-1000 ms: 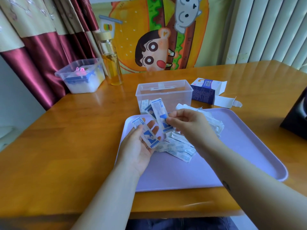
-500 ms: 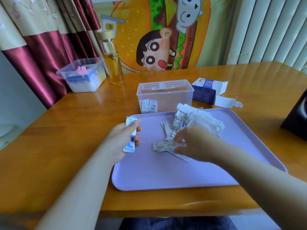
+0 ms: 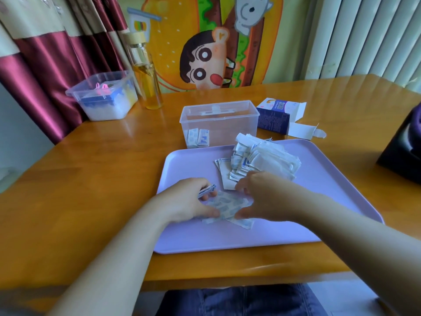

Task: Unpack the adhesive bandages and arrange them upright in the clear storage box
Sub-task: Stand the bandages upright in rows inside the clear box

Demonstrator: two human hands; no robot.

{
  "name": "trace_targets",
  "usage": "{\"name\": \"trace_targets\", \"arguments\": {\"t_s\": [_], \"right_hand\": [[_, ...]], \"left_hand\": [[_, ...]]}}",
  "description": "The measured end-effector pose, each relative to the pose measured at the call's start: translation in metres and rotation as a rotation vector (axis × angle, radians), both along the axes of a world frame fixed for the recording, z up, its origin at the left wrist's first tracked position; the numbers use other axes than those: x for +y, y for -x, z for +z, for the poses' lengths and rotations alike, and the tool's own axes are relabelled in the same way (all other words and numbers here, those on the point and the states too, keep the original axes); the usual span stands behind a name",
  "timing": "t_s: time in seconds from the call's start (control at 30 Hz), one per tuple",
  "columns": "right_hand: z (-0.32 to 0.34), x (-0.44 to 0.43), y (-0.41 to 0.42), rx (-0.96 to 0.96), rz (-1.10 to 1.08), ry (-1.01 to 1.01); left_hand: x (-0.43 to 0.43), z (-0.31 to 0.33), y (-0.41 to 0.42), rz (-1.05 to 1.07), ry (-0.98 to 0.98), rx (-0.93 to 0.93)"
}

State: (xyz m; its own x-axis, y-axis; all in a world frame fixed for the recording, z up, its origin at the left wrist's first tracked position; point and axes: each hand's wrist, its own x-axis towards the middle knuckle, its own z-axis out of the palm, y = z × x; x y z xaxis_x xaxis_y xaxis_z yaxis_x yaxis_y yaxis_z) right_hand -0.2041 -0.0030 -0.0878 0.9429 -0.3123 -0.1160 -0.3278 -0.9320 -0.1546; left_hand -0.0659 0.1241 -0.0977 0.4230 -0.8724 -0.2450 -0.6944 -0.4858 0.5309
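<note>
Fingers (image 3: 198, 183) of the left hand (image 3: 188, 200) curl round a thin stack of bandages (image 3: 208, 189) just above a lilac tray (image 3: 296, 226). The right hand (image 3: 266, 196) bends fingers and thumb down onto loose bandages (image 3: 227, 207) lying flat between the hands; whether it grips any cannot be told. A heap of bandages (image 3: 264, 160) sits at the tray's far side, and beyond it the clear box (image 3: 230, 124) holds a few upright bandages (image 3: 198, 138) at its front left.

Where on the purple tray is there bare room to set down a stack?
Bare: on the tray, the near strip below the hands and the right side beyond the heap. Crowded: the middle, where left hand and right hand meet over loose bandages, and the far edge under the heap.
</note>
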Motion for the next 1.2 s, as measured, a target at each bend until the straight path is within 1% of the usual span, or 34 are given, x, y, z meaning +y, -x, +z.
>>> {"name": "trace_targets", "arguments": {"t_s": [0.1, 0.2, 0.4, 0.47, 0.53, 0.63, 0.7, 0.87, 1.0, 1.07, 1.13, 1.2], "right_hand": [[0.005, 0.002, -0.002, 0.013, -0.004, -0.163], [0.009, 0.003, -0.002, 0.044, -0.001, -0.247], [0.012, 0.007, -0.008, 0.102, 0.065, -0.284], [0.012, 0.008, -0.008, 0.098, 0.063, -0.293], [0.011, 0.009, -0.006, 0.073, 0.048, -0.261], [0.012, 0.013, -0.007, 0.041, 0.050, -0.177], [0.013, 0.015, -0.009, 0.034, 0.072, -0.183], [0.010, 0.021, -0.015, 0.026, 0.111, -0.291], [0.006, 0.019, -0.014, -0.040, 0.067, -0.423], [0.006, 0.018, -0.012, -0.050, 0.057, -0.397], [0.008, 0.020, -0.010, -0.024, 0.057, -0.286], [0.010, 0.023, -0.009, 0.041, 0.069, -0.182]], "left_hand": [[0.003, 0.005, 0.000, -0.061, -0.072, 0.002], [0.006, 0.007, 0.002, -0.098, -0.109, -0.006], [0.003, 0.007, 0.003, -0.098, -0.173, -0.068], [0.004, 0.007, 0.003, -0.100, -0.201, -0.118], [0.006, 0.006, 0.004, -0.099, -0.189, -0.146], [0.007, 0.006, 0.004, -0.083, -0.140, -0.117], [0.006, 0.007, 0.005, -0.080, -0.128, -0.095], [0.006, 0.008, 0.005, -0.066, -0.116, 0.012], [0.007, 0.006, 0.005, -0.085, -0.096, 0.011], [0.006, 0.007, 0.004, -0.090, -0.122, -0.015], [0.004, 0.008, 0.004, -0.096, -0.160, -0.052], [0.003, 0.009, 0.005, -0.114, -0.184, -0.082]]}}
